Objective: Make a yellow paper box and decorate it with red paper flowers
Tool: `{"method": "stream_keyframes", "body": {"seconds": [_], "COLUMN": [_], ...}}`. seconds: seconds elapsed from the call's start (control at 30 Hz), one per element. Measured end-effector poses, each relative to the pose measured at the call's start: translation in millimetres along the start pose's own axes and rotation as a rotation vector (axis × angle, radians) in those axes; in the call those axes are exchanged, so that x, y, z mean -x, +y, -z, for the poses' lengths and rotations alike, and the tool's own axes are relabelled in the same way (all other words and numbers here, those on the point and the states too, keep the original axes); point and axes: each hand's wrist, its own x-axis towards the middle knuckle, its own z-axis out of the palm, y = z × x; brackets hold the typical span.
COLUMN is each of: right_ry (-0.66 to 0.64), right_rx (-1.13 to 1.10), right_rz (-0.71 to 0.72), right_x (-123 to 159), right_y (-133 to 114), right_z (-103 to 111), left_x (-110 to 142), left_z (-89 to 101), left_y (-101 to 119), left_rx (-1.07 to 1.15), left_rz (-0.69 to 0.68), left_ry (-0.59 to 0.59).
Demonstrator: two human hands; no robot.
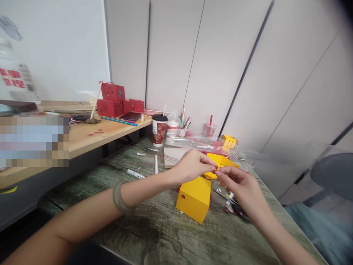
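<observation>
My left hand (191, 164) and my right hand (239, 184) meet above the table, fingertips pinched together on a tiny red piece (216, 169) between them. Just below them stands a yellow paper box (195, 197) with a small red mark on its side. A flat yellow card (220, 163) lies behind the hands. A pale bangle (120, 197) sits on my left wrist.
A lidded paper cup (159, 130), a pen holder (184, 125), a red-straw drink (209, 129), a small yellow box (228, 141) and clear plastic wrap (198, 141) stand at the back. White markers (135, 173), scissors (237, 209) lie near. Red boxes (113, 99) sit on a wooden desk (82, 138).
</observation>
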Motion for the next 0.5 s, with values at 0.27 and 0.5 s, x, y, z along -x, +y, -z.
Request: {"method": "stream_keyframes", "body": {"seconds": [0.27,0.5], "right_ry": [-0.064,-0.727], "right_rx": [-0.052,0.117], "right_rz": [-0.049,-0.076], "right_x": [-0.7,6.4], "right_y": [1.3,31.1], "right_z": [11.1,35.1], "left_x": [4.4,1.0], "left_z": [2.2,7.8], "left_y": [3.2,0.2], "left_rx": [0.057,0.079], "left_rz": [0.052,0.097], "left_ry": [-0.084,-0.074]}}
